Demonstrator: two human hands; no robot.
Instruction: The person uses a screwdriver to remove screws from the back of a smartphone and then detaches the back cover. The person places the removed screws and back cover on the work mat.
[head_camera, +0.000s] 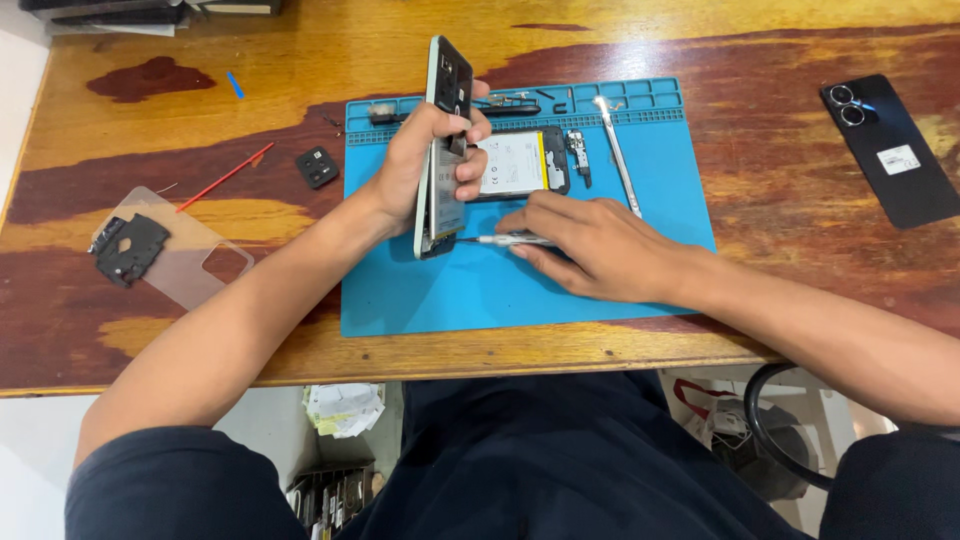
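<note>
My left hand (425, 160) grips an opened phone (444, 120) standing on its lower edge on the blue work mat (620, 270), its back with the camera block facing right. My right hand (585, 240) lies flat on the mat with its fingers on a thin silver screwdriver (500, 240), whose tip points at the phone's lower end. Just behind the hands lies a white phone battery (512, 163) with a black frame, and a small circuit board (579, 157) to its right.
Metal tweezers (618, 150) lie on the mat's right half. A second black phone (890, 148) rests face down at the right. On the left are a clear case (195, 255) with a black plastic part (128, 248), a small camera cover (317, 166) and a red pry stick (225, 177).
</note>
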